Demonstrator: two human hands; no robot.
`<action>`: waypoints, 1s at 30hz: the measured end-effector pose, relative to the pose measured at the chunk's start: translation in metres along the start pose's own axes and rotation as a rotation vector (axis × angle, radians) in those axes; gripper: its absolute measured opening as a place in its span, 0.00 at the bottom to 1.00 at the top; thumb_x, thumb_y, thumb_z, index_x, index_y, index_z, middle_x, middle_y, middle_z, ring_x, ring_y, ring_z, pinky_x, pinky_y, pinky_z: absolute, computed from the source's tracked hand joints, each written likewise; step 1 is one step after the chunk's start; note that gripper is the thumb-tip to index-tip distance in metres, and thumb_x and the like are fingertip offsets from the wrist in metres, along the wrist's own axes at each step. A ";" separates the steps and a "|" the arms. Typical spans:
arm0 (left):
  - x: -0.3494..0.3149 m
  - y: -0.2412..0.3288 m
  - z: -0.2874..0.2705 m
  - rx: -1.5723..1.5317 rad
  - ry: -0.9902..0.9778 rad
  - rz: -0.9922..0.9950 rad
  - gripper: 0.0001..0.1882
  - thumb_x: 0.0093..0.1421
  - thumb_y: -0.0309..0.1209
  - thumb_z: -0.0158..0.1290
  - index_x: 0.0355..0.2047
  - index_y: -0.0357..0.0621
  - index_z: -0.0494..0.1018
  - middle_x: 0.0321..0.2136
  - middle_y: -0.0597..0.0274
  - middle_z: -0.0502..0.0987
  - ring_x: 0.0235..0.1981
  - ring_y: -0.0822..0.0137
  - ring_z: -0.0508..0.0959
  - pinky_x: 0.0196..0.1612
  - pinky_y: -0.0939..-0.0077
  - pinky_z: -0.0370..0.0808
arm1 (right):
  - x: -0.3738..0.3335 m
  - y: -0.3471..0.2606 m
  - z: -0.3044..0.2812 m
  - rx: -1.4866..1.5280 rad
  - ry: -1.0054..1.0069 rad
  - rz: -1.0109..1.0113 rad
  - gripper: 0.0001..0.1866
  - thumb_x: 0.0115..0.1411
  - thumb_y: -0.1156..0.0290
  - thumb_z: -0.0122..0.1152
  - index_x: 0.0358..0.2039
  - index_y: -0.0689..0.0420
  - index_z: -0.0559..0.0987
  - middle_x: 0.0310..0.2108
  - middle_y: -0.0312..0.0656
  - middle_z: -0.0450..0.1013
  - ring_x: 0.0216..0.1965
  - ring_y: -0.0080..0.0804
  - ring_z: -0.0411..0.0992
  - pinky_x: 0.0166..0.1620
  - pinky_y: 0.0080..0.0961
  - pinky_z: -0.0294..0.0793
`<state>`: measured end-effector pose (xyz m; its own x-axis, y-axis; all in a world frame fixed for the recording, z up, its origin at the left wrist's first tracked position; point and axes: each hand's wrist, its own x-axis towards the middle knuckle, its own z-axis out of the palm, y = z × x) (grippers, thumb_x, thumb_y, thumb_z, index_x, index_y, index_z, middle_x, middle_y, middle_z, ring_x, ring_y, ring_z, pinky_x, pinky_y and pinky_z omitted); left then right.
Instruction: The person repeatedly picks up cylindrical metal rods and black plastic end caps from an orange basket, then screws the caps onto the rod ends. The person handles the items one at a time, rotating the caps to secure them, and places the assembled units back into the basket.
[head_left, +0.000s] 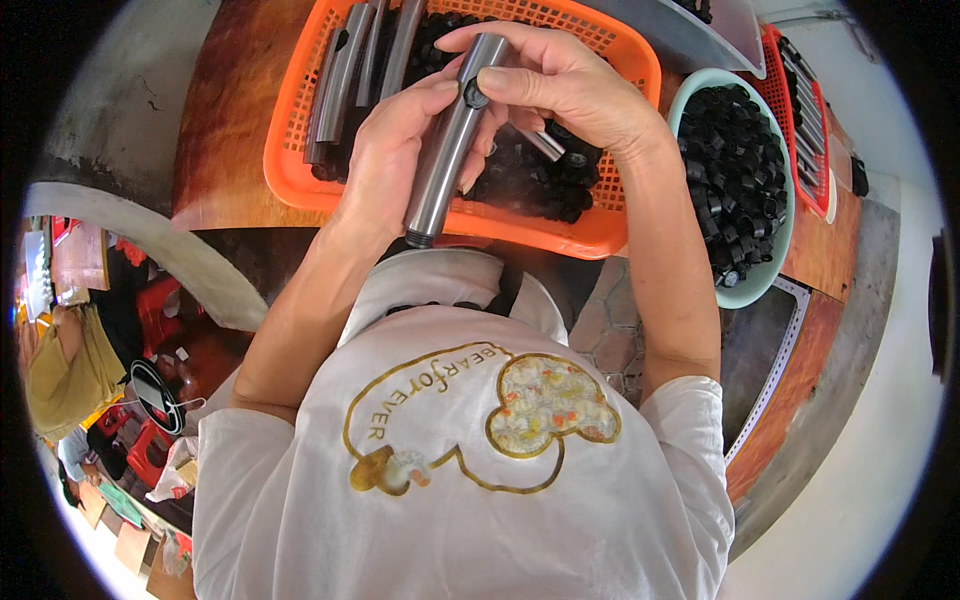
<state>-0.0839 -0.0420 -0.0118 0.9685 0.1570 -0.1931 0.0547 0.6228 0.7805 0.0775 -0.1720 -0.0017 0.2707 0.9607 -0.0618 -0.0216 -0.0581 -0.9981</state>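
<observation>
A shiny metal tube (446, 165) slants between my two hands, its dark end pointing down toward my body. Wrapped around it from the left, my left hand (386, 150) is closed, fingers passing behind the tube. My right hand (580, 95) grips the upper end, with its thumb pressed against a small black piece (475, 95) at the tube's side. Whether that piece sits in a hole or on the surface, I cannot tell. Beneath both hands lies an orange basket (590, 240) with black parts (540, 190) and several metal tubes (345, 75) inside.
To the right stands a pale green basin (745, 292) full of black ring-like pieces (735, 180). Farther right, a red basket (775, 60) holds metal tubes. A grey bin (690, 35) is at the back. The wooden table (225, 130) carries these. At far left, another person's arm (68, 330) shows.
</observation>
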 end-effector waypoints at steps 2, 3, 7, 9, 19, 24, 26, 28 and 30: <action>0.000 -0.001 -0.001 0.012 0.033 -0.002 0.22 0.72 0.40 0.39 0.47 0.34 0.76 0.26 0.64 0.76 0.20 0.74 0.73 0.24 0.81 0.70 | 0.000 0.000 -0.001 -0.020 -0.013 0.026 0.27 0.66 0.56 0.66 0.62 0.54 0.77 0.32 0.29 0.77 0.23 0.13 0.67 0.25 0.11 0.64; -0.001 -0.001 -0.002 0.026 0.022 -0.001 0.21 0.72 0.39 0.39 0.46 0.35 0.76 0.26 0.64 0.76 0.20 0.74 0.73 0.24 0.81 0.70 | 0.000 0.000 -0.001 -0.043 -0.005 0.035 0.27 0.66 0.57 0.66 0.62 0.55 0.76 0.32 0.29 0.77 0.23 0.13 0.67 0.25 0.10 0.63; -0.002 0.000 -0.002 0.040 0.002 -0.010 0.21 0.72 0.40 0.39 0.43 0.35 0.76 0.26 0.64 0.76 0.20 0.74 0.73 0.24 0.80 0.71 | 0.004 -0.005 -0.004 0.026 -0.056 0.095 0.28 0.67 0.58 0.65 0.62 0.59 0.73 0.35 0.33 0.77 0.26 0.16 0.71 0.27 0.12 0.68; -0.003 0.000 -0.001 0.020 -0.010 -0.002 0.21 0.71 0.40 0.40 0.43 0.35 0.76 0.26 0.63 0.76 0.20 0.75 0.73 0.24 0.81 0.71 | 0.007 -0.009 -0.003 0.236 -0.101 0.205 0.29 0.68 0.66 0.66 0.64 0.64 0.68 0.38 0.38 0.75 0.31 0.22 0.77 0.26 0.12 0.72; -0.012 0.003 0.011 0.258 0.057 0.123 0.22 0.68 0.42 0.45 0.44 0.31 0.74 0.23 0.62 0.74 0.16 0.74 0.70 0.20 0.83 0.67 | 0.003 -0.026 0.009 0.302 -0.095 0.194 0.29 0.68 0.65 0.66 0.62 0.66 0.68 0.37 0.39 0.75 0.31 0.23 0.79 0.24 0.13 0.69; -0.013 0.002 0.010 0.235 0.081 0.115 0.23 0.68 0.43 0.45 0.44 0.31 0.74 0.23 0.61 0.75 0.16 0.74 0.71 0.19 0.82 0.68 | 0.003 -0.034 0.011 0.167 -0.083 0.277 0.28 0.69 0.62 0.64 0.63 0.65 0.69 0.36 0.38 0.75 0.31 0.22 0.78 0.26 0.12 0.68; -0.014 0.001 0.010 0.255 0.073 0.133 0.23 0.67 0.43 0.46 0.44 0.31 0.74 0.23 0.61 0.76 0.16 0.74 0.71 0.19 0.82 0.68 | 0.000 -0.036 0.014 0.126 -0.025 0.234 0.28 0.70 0.60 0.62 0.63 0.63 0.70 0.36 0.36 0.75 0.31 0.21 0.78 0.28 0.13 0.68; -0.015 0.001 0.009 0.265 0.045 0.139 0.23 0.67 0.44 0.46 0.44 0.31 0.74 0.23 0.60 0.76 0.16 0.74 0.72 0.19 0.82 0.68 | -0.005 -0.036 0.017 0.076 0.020 0.216 0.27 0.72 0.58 0.60 0.64 0.61 0.70 0.37 0.35 0.76 0.31 0.20 0.77 0.29 0.14 0.68; -0.015 0.002 0.009 0.268 0.029 0.154 0.23 0.67 0.44 0.47 0.44 0.31 0.74 0.23 0.60 0.76 0.16 0.74 0.72 0.19 0.82 0.68 | -0.010 -0.034 0.017 0.011 0.054 0.222 0.27 0.73 0.57 0.58 0.65 0.59 0.70 0.39 0.34 0.77 0.32 0.19 0.76 0.30 0.14 0.68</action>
<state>-0.0963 -0.0504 -0.0023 0.9633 0.2578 -0.0743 -0.0262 0.3660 0.9303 0.0591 -0.1753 0.0329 0.3095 0.9085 -0.2806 -0.0971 -0.2634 -0.9598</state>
